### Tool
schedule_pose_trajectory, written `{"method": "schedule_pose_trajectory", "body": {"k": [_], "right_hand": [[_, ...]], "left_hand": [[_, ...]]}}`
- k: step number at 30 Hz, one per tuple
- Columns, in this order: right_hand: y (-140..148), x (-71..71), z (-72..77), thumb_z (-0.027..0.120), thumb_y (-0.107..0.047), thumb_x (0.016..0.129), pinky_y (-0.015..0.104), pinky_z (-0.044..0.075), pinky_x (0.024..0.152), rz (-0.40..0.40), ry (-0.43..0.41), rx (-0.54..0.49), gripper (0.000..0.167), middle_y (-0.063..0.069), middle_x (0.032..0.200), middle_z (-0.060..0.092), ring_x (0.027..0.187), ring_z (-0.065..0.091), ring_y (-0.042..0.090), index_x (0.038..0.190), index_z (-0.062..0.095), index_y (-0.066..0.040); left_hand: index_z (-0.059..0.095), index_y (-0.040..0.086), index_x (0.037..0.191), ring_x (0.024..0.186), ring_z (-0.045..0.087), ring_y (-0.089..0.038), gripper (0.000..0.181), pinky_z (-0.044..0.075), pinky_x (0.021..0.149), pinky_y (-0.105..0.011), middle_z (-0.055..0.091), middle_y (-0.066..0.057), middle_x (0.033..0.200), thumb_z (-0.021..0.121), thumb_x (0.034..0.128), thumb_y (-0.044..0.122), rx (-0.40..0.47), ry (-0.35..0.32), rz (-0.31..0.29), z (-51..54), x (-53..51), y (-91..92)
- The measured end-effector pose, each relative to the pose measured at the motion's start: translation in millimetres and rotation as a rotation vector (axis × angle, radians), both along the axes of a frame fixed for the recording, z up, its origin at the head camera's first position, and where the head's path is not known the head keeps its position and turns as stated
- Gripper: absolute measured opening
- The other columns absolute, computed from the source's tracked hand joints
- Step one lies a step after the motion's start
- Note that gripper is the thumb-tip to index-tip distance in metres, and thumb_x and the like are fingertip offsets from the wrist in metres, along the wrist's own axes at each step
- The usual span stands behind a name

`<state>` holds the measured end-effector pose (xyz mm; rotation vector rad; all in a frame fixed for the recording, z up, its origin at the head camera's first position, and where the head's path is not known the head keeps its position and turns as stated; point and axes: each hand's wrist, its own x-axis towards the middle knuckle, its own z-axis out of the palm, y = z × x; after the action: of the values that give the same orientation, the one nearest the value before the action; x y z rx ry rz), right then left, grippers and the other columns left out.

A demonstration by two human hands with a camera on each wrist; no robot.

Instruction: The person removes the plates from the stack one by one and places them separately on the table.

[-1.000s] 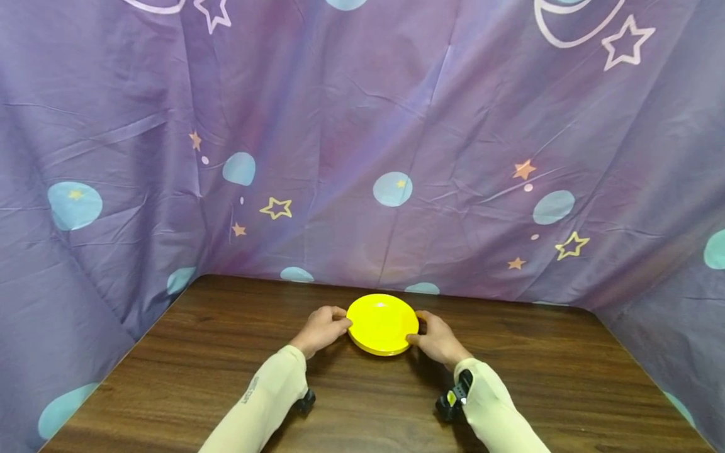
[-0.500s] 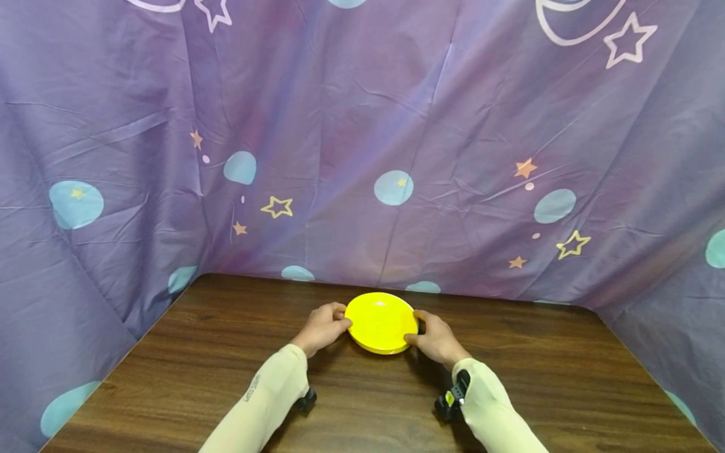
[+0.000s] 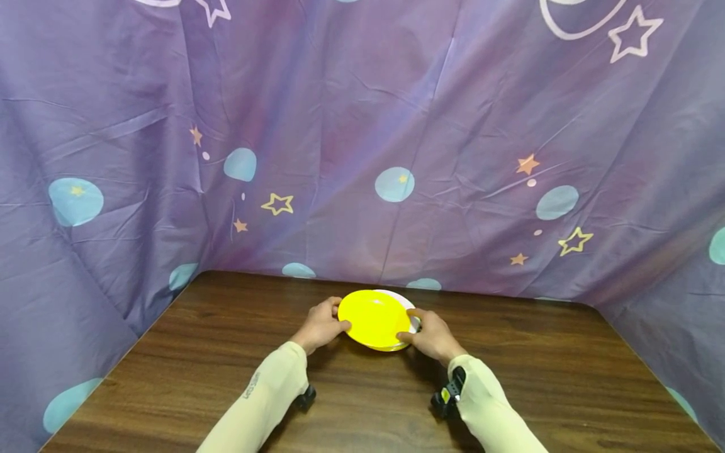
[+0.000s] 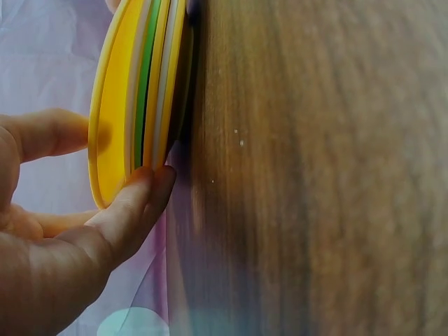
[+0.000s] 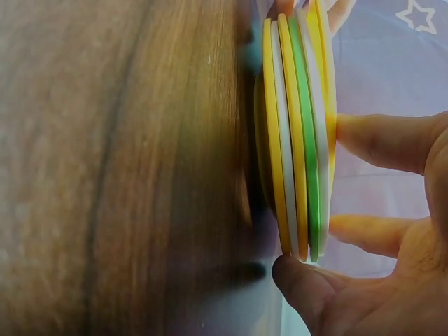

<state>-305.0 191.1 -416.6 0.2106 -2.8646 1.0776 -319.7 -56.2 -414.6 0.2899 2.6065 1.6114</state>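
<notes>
A stack of round plates, seen edge-on in both wrist views, has yellow, white and green rims. Its top yellow plate (image 3: 374, 319) lies shifted to the left, baring part of a white plate (image 3: 414, 322) below. My left hand (image 3: 321, 325) holds the yellow plate's left edge; in the left wrist view one fingertip touches its rim (image 4: 94, 161) and other fingers (image 4: 143, 192) rest along the stack's edge. My right hand (image 3: 433, 336) grips the yellow plate's right side, and in the right wrist view a finger (image 5: 297, 280) touches the edges of lower plates.
The stack rests on a dark wooden table (image 3: 362, 402), near its back edge. Behind and at both sides hangs a purple cloth (image 3: 340, 126) with stars and blue circles. Black wrist devices sit under both pale sleeves (image 3: 266, 390).
The top yellow plate has slid left off the stack's centre, uncovering the white plate at the right. My right hand has moved slightly left with it; my left hand has shifted little.
</notes>
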Motion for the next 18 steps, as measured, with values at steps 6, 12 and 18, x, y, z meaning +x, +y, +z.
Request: {"method": "schedule_pose_trajectory", "body": {"k": [6, 12, 18], "right_hand": [[-2.9, 1.4, 0.5, 0.081, -0.021, 0.078, 0.053, 0.046, 0.105, -0.009, 0.013, 0.015, 0.064, 0.026, 0.129, 0.066, 0.117, 0.061, 0.037, 0.132, 0.06, 0.006], [-4.0, 4.3, 3.9, 0.08, -0.02, 0.079, 0.054, 0.044, 0.107, -0.02, -0.019, -0.019, 0.064, 0.028, 0.132, 0.063, 0.122, 0.059, 0.04, 0.132, 0.059, 0.006], [-1.1, 4.2, 4.1, 0.076, -0.017, 0.083, 0.053, 0.046, 0.106, -0.053, -0.072, -0.113, 0.061, 0.031, 0.134, 0.06, 0.123, 0.058, 0.04, 0.135, 0.056, 0.007]], "left_hand": [[0.042, -0.009, 0.143, 0.106, 0.067, -0.03, 0.068, 0.057, 0.092, -0.039, 0.066, -0.026, 0.122, 0.072, 0.0835, 0.001, 0.007, -0.008, 0.007, -0.8, -1.2, -1.1], [0.04, -0.007, 0.147, 0.11, 0.066, -0.032, 0.069, 0.057, 0.093, -0.041, 0.063, -0.027, 0.128, 0.071, 0.0863, 0.001, 0.028, -0.022, 0.001, -1.3, -0.5, -3.1], [0.053, -0.003, 0.138, 0.103, 0.067, -0.029, 0.053, 0.058, 0.089, -0.039, 0.06, -0.028, 0.134, 0.068, 0.0877, -0.001, 0.039, -0.004, 0.0, 0.0, 0.3, -6.6]]}}
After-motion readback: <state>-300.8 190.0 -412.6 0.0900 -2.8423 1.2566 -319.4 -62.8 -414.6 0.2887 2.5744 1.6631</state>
